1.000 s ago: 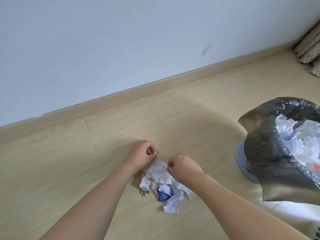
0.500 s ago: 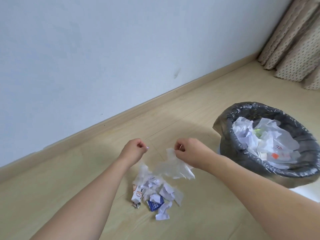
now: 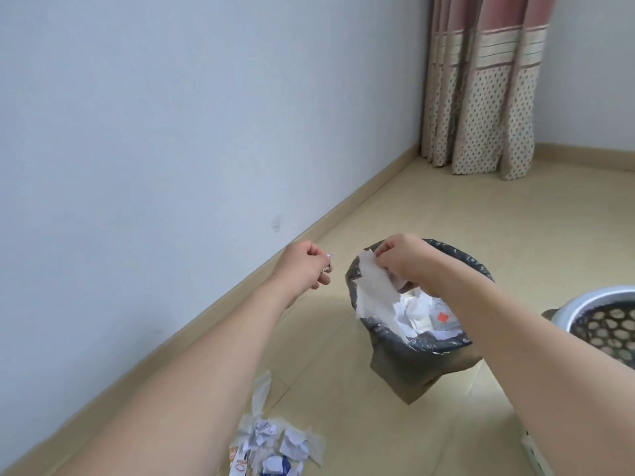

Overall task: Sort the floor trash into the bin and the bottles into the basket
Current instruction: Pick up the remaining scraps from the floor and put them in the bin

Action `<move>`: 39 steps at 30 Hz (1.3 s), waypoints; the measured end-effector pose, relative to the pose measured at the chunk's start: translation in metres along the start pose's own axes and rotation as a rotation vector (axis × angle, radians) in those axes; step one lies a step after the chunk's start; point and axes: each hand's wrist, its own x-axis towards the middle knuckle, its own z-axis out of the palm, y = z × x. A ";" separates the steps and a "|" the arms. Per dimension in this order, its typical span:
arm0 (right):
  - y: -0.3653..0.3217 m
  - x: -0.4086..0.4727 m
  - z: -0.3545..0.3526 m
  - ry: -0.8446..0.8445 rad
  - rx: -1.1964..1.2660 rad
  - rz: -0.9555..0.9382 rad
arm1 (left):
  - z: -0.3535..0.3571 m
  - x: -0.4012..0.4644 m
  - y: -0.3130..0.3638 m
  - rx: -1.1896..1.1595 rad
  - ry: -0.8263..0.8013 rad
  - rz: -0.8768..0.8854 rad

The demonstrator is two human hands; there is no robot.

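Observation:
My right hand pinches a white tissue that hangs over the near-left rim of the bin, which is lined with a dark bag and holds crumpled white paper. My left hand is raised left of the bin with its fingers curled; something small and silvery seems pinched at the fingertips, but I cannot make it out. A pile of crumpled paper and wrappers lies on the wood floor at the bottom of the view, between my forearms.
A pale perforated basket stands right of the bin, partly cut off by the frame edge. The wall and its skirting board run along the left. A dotted curtain hangs in the far corner.
My right hand lifted the tissue off the floor pile and carried it right, over the bin. My left hand rose as well. The view swung up and right, bringing the curtain and basket into sight.

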 end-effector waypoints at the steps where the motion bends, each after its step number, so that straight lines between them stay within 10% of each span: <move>1: 0.002 0.000 -0.006 0.007 0.032 0.008 | 0.006 0.001 0.008 0.001 -0.001 -0.009; 10: 0.050 0.000 -0.066 0.495 0.317 0.062 | 0.064 0.007 0.055 0.026 -0.033 0.053; 27: 0.050 -0.002 -0.002 0.401 0.073 -0.107 | 0.031 0.020 -0.010 0.096 -0.057 -0.095; 34: 0.009 0.004 0.128 0.113 -0.275 -0.502 | -0.065 -0.002 -0.146 0.287 0.011 -0.250; 39: 0.013 0.005 0.230 -0.246 -0.491 -0.398 | -0.078 -0.024 -0.248 0.399 -0.038 -0.332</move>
